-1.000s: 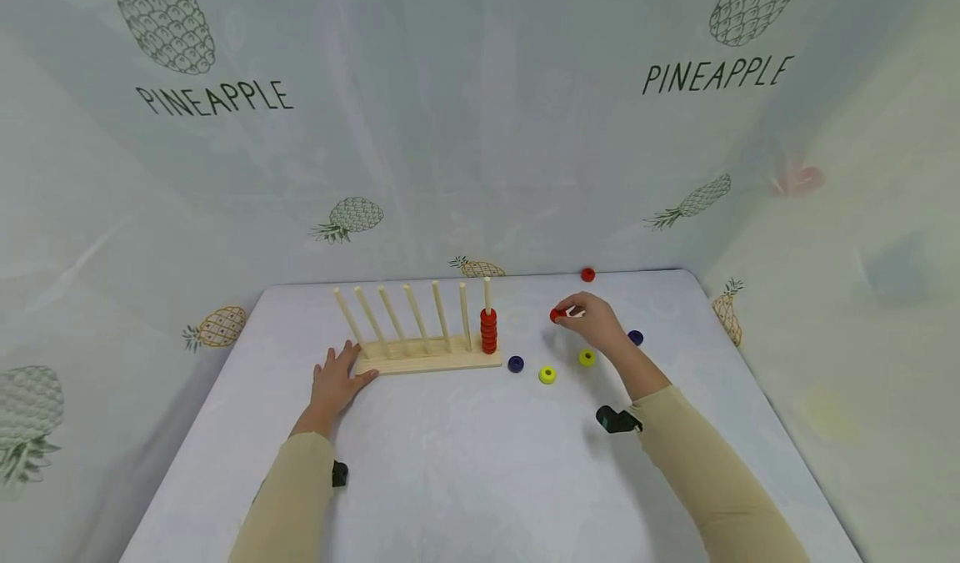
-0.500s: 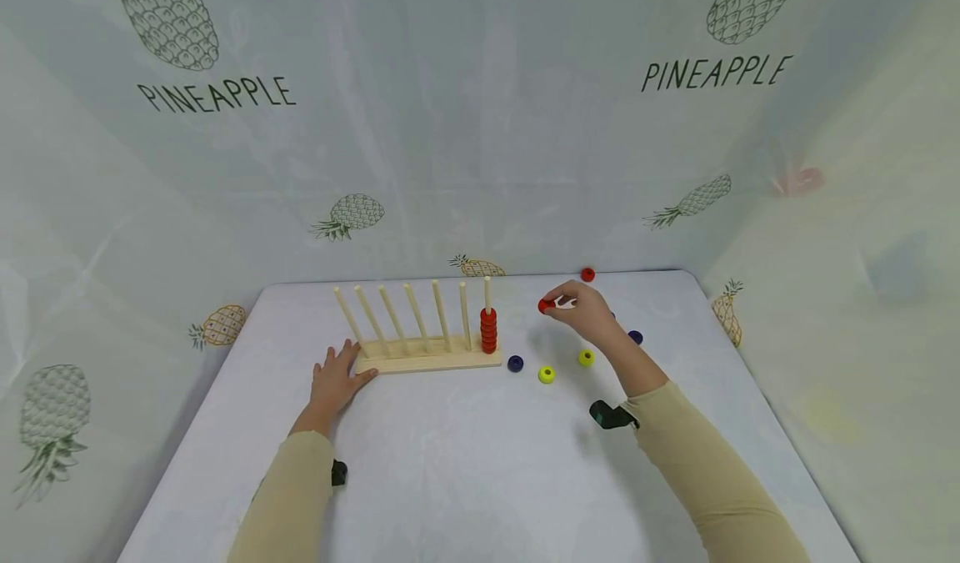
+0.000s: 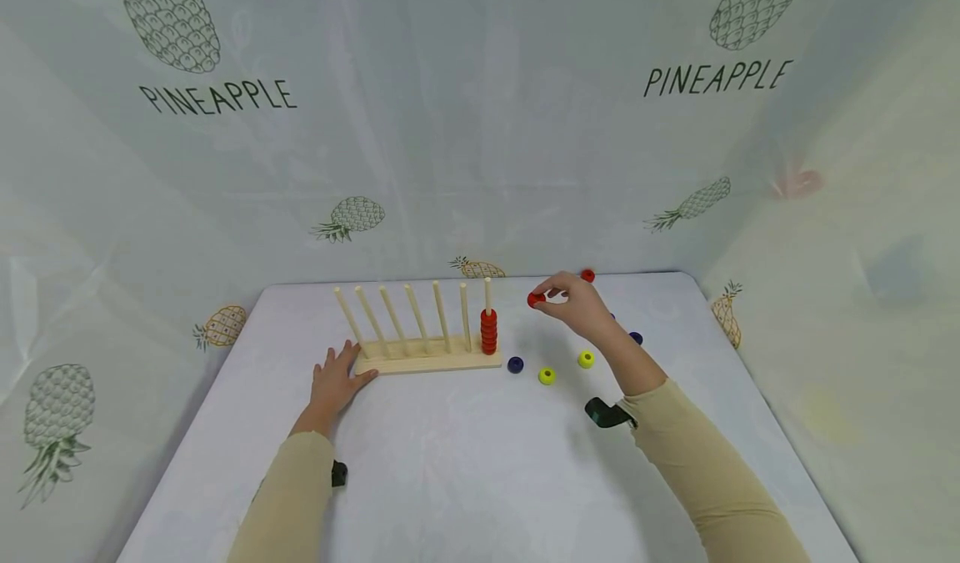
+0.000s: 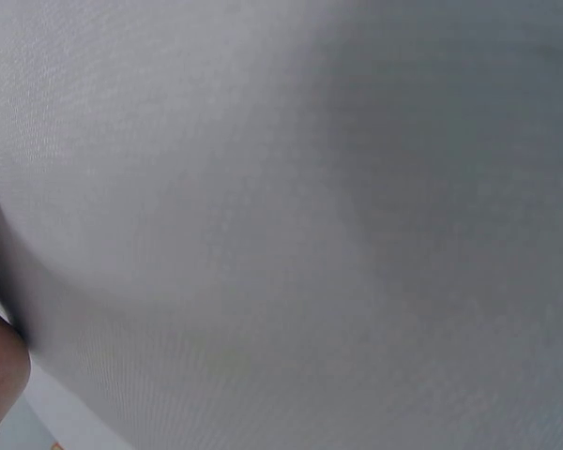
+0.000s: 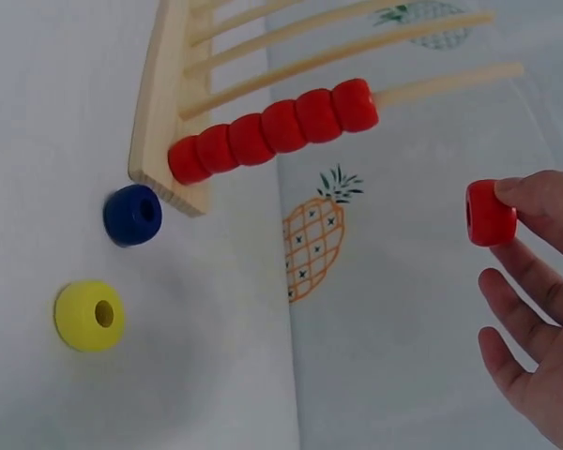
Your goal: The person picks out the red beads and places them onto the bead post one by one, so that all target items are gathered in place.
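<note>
A wooden peg rack [image 3: 427, 363] with several upright pegs stands toward the back of the table. Its rightmost peg carries a stack of red beads [image 3: 489, 332], with bare wood showing above them; the other pegs hold no beads. My right hand [image 3: 581, 306] pinches a single red bead [image 5: 491, 213] between thumb and finger, up in the air to the right of that stack. At the rack's left end my left hand [image 3: 333, 384] lies with fingers spread, thumb along the front of the base. The left wrist view shows mostly blurred tablecloth and a bit of the hand.
Right of the rack lie a blue bead [image 3: 515, 364] and two yellow beads [image 3: 547, 375] [image 3: 586, 359]. Another blue bead [image 3: 636, 338] sits beyond my right wrist. One red bead [image 3: 588, 275] is at the table's back edge, before a pineapple-print cloth [image 3: 480, 129].
My right hand has moved left and slightly up with the red bead, closer to the stacked peg. My left hand and the rack have stayed put.
</note>
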Available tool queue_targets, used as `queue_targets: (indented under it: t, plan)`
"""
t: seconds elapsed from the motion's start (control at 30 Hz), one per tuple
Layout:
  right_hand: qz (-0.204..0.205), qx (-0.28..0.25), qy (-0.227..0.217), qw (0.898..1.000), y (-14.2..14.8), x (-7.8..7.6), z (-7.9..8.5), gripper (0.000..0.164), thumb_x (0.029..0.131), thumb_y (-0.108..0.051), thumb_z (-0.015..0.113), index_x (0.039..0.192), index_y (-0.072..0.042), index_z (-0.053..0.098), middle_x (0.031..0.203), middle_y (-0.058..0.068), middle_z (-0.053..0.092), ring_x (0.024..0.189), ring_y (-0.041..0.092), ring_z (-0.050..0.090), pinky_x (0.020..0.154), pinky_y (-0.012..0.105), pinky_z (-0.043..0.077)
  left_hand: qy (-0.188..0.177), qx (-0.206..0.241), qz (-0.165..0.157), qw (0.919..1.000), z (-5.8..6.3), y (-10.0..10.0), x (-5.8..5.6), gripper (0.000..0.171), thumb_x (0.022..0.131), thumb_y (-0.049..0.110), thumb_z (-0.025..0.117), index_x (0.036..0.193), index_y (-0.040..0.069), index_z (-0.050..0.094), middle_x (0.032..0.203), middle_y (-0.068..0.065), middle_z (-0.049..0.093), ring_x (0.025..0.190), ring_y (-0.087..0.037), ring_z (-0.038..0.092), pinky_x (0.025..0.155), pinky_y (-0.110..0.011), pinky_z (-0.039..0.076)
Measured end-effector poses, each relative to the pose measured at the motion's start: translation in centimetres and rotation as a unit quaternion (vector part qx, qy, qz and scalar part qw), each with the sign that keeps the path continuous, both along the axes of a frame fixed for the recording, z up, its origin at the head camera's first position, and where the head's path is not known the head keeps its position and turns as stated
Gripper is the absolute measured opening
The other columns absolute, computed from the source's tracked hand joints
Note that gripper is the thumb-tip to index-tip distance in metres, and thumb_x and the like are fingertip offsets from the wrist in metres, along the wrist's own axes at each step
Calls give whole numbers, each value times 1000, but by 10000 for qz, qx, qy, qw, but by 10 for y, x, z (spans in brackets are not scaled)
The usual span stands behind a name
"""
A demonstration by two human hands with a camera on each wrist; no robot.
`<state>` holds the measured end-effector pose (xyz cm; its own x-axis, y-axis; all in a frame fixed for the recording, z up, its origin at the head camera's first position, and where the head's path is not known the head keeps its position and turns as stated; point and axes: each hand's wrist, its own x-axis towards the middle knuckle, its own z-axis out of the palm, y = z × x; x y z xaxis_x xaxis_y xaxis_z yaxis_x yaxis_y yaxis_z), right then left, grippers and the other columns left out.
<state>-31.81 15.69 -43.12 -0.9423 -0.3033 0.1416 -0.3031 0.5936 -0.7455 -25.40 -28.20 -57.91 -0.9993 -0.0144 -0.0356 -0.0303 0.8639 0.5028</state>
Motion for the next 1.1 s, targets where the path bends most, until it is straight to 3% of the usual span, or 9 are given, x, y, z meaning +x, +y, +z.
queue_targets:
  t: [0.53, 0.8, 1.1]
  plan:
    - [205, -247, 553, 9980, -13, 8, 16, 18, 89, -13, 73, 106, -11, 73, 107, 1, 64, 105, 27, 56, 96, 47, 44, -11, -96, 21, 10000, -2, 0, 2, 80, 93, 43, 63, 149, -3, 30, 155, -29, 17, 140, -55, 3, 108, -71, -1]
    - [262, -523, 707, 9958, -19, 10, 20, 17, 90, -17, 72, 107, -13, 72, 108, -1, 64, 105, 25, 55, 97, 47, 43, 271, 142, 12, 9995, -5, 0, 3, 90, 89, 61, 58, 148, -2, 34, 154, -30, 20, 140, -56, 6, 108, -71, -1]
    - [316, -929, 789, 9920, -27, 12, 26, 15, 90, -15, 72, 104, -12, 72, 108, -1, 63, 105, 22, 55, 95, 46, 45, 51, -86, 36, 9999, -6, -2, 0, 82, 93, 49, 62, 150, -1, 30, 156, -28, 17, 141, -54, 3, 108, -70, -2]
